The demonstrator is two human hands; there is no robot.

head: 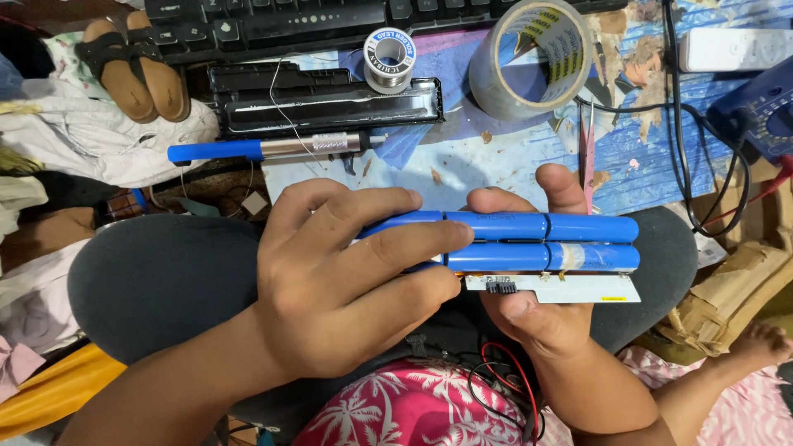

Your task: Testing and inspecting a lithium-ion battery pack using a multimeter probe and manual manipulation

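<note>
The blue battery pack [529, 241] lies at frame centre, long axis running left to right. The left hand [339, 289] is clamped over its left end; the right hand [537, 306] grips it from beneath (thumb above), circuit strip [570, 287] along the lower edge

so the work surface is this worn blue mat [512, 157] across the upper middle. On it: tape roll [530, 59] upper right, solder spool [389, 58] top center on a black casing [330, 99], blue-handled soldering iron [264, 149] just below, keyboard [330, 21] along the top edge.
</note>
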